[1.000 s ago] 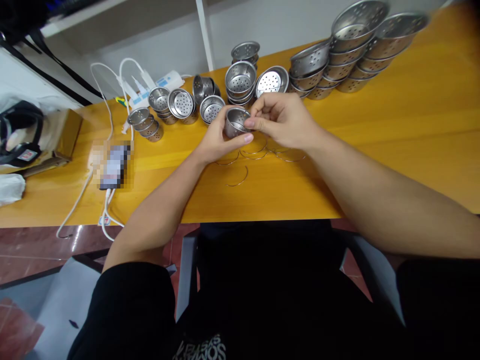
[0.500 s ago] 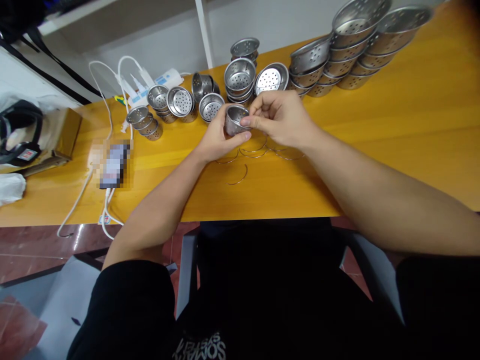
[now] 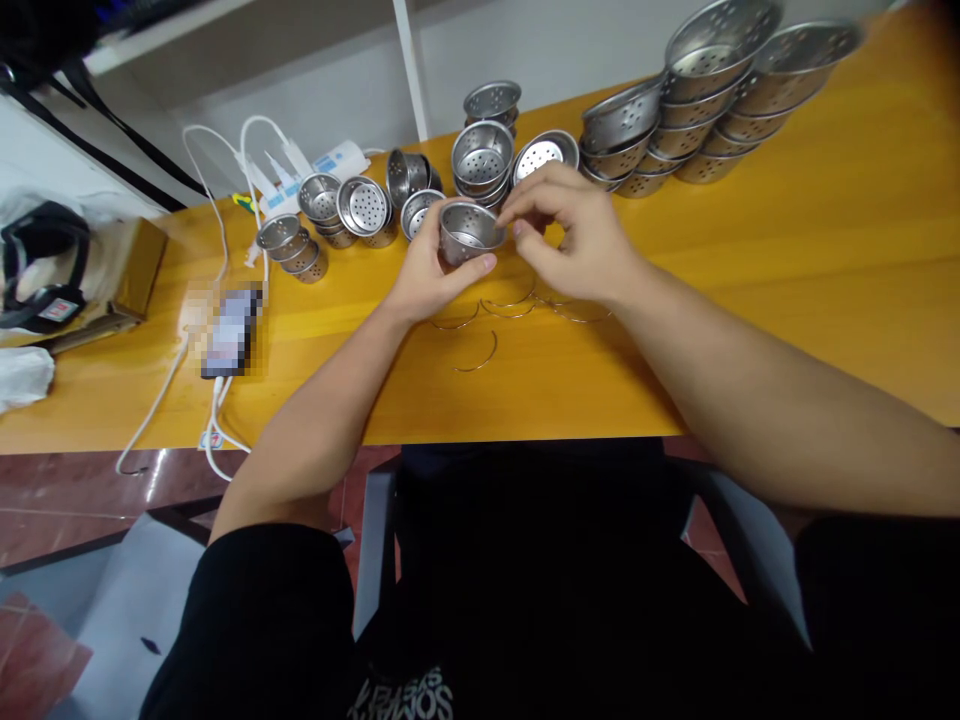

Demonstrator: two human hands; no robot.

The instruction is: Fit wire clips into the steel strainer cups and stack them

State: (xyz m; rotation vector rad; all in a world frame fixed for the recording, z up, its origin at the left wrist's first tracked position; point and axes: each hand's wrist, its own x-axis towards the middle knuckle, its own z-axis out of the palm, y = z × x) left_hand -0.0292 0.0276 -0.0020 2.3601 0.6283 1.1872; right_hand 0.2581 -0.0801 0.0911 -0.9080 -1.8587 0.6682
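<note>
A small steel strainer cup [image 3: 471, 240] is held in my left hand [image 3: 421, 278], its mouth tilted up toward me and the thumb lying along its near side. At the cup's right rim is my right hand [image 3: 577, 232], with curled fingers and the thumb a little apart from the index finger. The index fingertip is at or very near the rim; I cannot tell if it touches. Nothing shows between the right finger and thumb. Below the hands, several thin curved wires [image 3: 510, 315] lie on the wooden table [image 3: 585, 390], one nearer to me than the others.
Stacked perforated strainer cups [image 3: 482, 155] line the back, with larger stacks [image 3: 697, 110] at the right. At left are a phone [image 3: 232, 330] with white cables, a power strip [image 3: 281, 195], and a cardboard box [image 3: 139, 270] with a black headset [image 3: 45, 265].
The strainer cup has turned slightly and moved a little left in my left hand. My right thumb has come away from the cup's rim, and the finger and thumb have parted.
</note>
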